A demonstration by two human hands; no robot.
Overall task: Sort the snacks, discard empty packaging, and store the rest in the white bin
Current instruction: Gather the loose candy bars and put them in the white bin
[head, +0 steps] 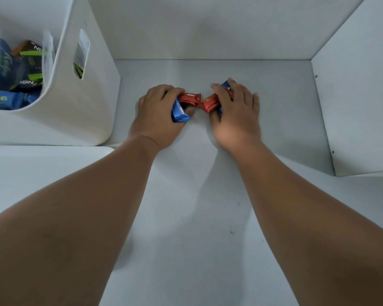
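Note:
Both hands rest on the white surface at the centre. My left hand (158, 113) grips a blue snack packet (179, 113) and a red snack packet (190, 99) that sticks out to the right. My right hand (236, 111) covers and holds another red packet (210, 104) with a blue packet (226, 85) showing behind the fingers. The two red packets nearly touch end to end. The white bin (84, 111) stands at the upper left, with several blue, dark and green packets (13, 80) inside.
White walls close off the back and the right side (354, 107) of the surface. A raised white ledge (42, 164) runs in front of the bin at the left. My forearms stretch across the near part of the surface.

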